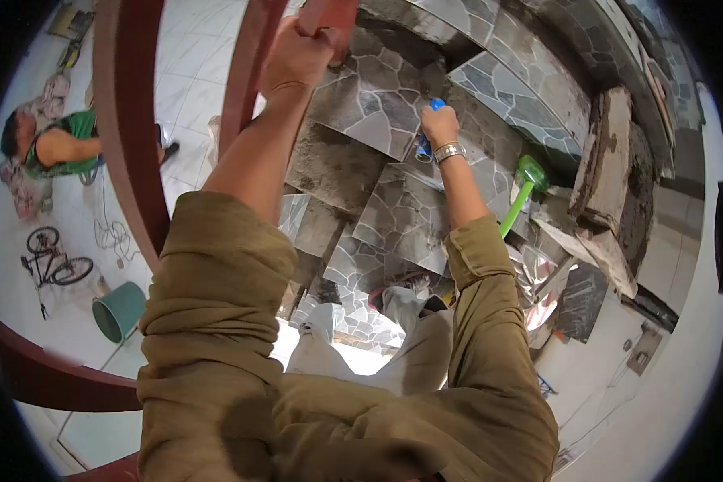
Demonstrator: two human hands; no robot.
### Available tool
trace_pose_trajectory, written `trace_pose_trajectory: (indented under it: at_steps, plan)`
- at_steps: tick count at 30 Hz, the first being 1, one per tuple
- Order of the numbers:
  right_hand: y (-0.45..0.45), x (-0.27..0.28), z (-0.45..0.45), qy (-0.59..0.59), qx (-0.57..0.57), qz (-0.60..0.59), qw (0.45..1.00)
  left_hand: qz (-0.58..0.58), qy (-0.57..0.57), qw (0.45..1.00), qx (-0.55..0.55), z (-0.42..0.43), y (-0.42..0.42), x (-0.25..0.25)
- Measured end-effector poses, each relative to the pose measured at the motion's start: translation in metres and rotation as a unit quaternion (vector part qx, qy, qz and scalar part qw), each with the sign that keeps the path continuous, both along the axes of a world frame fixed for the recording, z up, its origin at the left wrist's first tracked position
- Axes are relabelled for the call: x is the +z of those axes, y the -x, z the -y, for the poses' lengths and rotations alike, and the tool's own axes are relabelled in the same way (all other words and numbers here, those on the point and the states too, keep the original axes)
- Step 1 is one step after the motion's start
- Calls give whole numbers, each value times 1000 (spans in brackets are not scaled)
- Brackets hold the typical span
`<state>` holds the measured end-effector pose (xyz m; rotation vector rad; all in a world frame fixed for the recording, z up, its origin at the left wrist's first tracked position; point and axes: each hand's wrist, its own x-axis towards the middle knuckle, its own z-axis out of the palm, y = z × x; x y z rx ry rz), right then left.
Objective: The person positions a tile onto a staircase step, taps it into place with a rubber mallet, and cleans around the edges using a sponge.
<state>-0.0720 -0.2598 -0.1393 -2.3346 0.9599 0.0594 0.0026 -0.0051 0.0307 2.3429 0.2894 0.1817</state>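
At the top of the head view my left hand (299,58) is closed around a reddish-brown railing post (329,14). My right hand (439,127) holds a slim blue cylinder (423,149), its ends sticking out above and below the fist; its exact kind I cannot make out. A metal watch band (450,152) circles the right wrist. Below both hands are stair steps faced with grey stone-pattern tiles (383,103). Bare, rough cement (336,169) shows between some of them. My shoes stand lower on the tiled steps.
A bright green long-handled scoop (530,173) leans right of my right arm, near a rough slab (606,161). Curved red-brown railing bars (132,104) run along the left. Beyond them are a person in green (72,145), a bicycle (56,257) and a green bucket (119,312).
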Motion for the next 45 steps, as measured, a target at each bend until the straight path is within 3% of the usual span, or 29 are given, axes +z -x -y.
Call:
trace_pose_trajectory:
  at_steps: [2,5,8,10,13,16,20,22,24,26,28,31,33,35,36,38,40,42,43,45]
  plan:
    - [1,1,-14,56,-3,24,998,35,10,999,-1,1,2,1]
    - [7,15,-32,46,-16,32,998,59,18,998,-23,2,2,5]
    - [23,13,-37,89,4,27,996,-30,-41,999,-6,4,6,19]
    - [36,17,-35,110,35,40,993,51,28,998,-22,4,5,15]
    - [66,50,-38,99,82,51,990,86,15,996,-7,2,0,-4]
    - [99,81,-23,77,130,93,984,19,-17,1000,5,4,2,6]
    - [145,179,8,5,128,108,986,6,-50,999,6,7,2,6]
    - [163,248,25,-166,-8,73,983,-28,-66,997,-11,7,6,16]
    - [179,286,60,-230,-71,150,959,42,-123,991,-28,3,-4,-9]
    - [188,311,101,-282,-151,236,918,35,-123,991,-32,4,-2,-5]
    - [189,309,151,-302,-212,307,877,57,-115,991,-27,0,-7,-16]
    - [205,295,253,-434,-227,263,831,34,-112,993,-10,2,-5,-7]
    - [214,342,224,-352,-197,347,847,32,-114,993,-12,5,-5,-1]
    - [216,366,223,-360,-199,402,818,18,-93,995,-35,7,1,2]
    - [222,360,251,-458,-141,386,788,8,-87,995,-46,6,4,7]
    - [205,371,190,-349,-201,329,854,12,-90,996,-12,8,4,12]
    - [197,345,139,-396,-142,242,874,-2,-71,997,2,11,8,22]
    - [181,288,80,-284,-104,89,949,-39,-75,996,9,10,8,27]
    - [174,259,41,-347,-132,66,926,-34,-74,997,12,9,7,23]
    - [159,161,14,-408,-40,34,911,-25,-97,995,10,11,4,18]
